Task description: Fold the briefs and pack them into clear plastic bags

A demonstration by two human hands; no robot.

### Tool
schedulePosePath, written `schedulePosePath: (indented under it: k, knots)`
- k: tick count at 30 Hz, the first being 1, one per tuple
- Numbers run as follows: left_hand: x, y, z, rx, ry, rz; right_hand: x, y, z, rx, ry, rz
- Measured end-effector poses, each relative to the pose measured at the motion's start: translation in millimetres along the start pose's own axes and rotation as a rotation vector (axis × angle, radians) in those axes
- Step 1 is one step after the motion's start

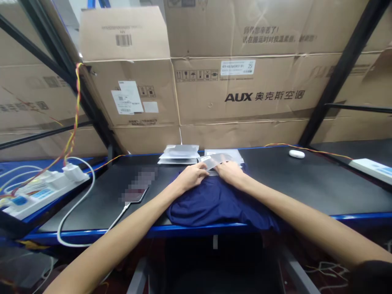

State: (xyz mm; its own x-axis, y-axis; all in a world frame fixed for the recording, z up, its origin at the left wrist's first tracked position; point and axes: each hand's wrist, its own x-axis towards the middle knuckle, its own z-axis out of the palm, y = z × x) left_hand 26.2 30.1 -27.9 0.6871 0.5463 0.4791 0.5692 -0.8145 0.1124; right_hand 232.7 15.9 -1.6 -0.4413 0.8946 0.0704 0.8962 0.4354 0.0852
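Observation:
A translucent plastic bag (pixel 217 159) with a small white label is raised between my hands, over a dark blue cloth (pixel 208 202). My left hand (pixel 193 177) is closed, its fingers pinching the bag's left side. At the bag's lower right edge, my right hand (pixel 230 173) has its fingers bent onto the plastic, with some fingertips hidden. The cloth lies bunched under both wrists and reaches the table's front edge. Just behind the hands is a stack of similar flat bags (pixel 179 152), and beside it another flat bag (pixel 232 154) partly covered by the held one.
A phone (pixel 139 196) on a white cable lies to the left on the black table (pixel 294 183). Power strips (pixel 45 190) with plugs and cords sit at both sides. A white earbud case (pixel 296 154) rests at back right. Cardboard (pixel 202 98) walls the rear between black posts.

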Motion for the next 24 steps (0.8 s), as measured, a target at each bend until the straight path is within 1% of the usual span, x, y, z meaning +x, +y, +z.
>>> schedulePosePath:
  k: [3,5,6,8,10,12,13,15,19,21,24]
  knots:
    - [0.7,3.4,-3.1,0.016,0.033,-0.023,-15.4,11.5,4.3,0.018,0.087,-0.049]
    - [0.7,4.0,-6.5,0.025,0.061,-0.037,-28.3,25.3,7.1,0.103,0.212,-0.221]
    - [0.5,3.7,-8.4,0.027,0.075,-0.041,-34.5,33.4,8.0,0.16,0.245,-0.289]
    - [0.0,2.2,-11.9,0.018,0.099,-0.045,-45.1,49.9,8.7,0.307,0.322,-0.382]
    - [-0.2,-0.1,-14.3,-0.006,0.13,-0.053,-52.3,65.0,8.5,0.439,0.484,-0.359]
    - [-0.1,-2.4,-15.6,-0.019,0.147,-0.053,-55.5,77.7,9.1,0.477,0.616,-0.312]
    - [0.0,-3.6,-16.0,-0.019,0.151,-0.051,-55.6,83.0,10.0,0.466,0.654,-0.299]
    - [0.2,-6.3,-16.7,-0.018,0.154,-0.055,-53.7,91.8,13.7,0.395,0.66,-0.305]
    - [0.3,-13.4,-19.0,-0.083,0.159,-0.094,-47.9,99.4,24.3,0.177,0.536,-0.327]
    - [0.1,-17.7,-20.0,-0.099,0.14,-0.104,-47.0,97.2,27.6,0.1,0.515,-0.34]
    - [-0.5,-21.9,-20.4,-0.067,0.095,-0.134,-48.2,87.7,27.8,0.027,0.543,-0.401]
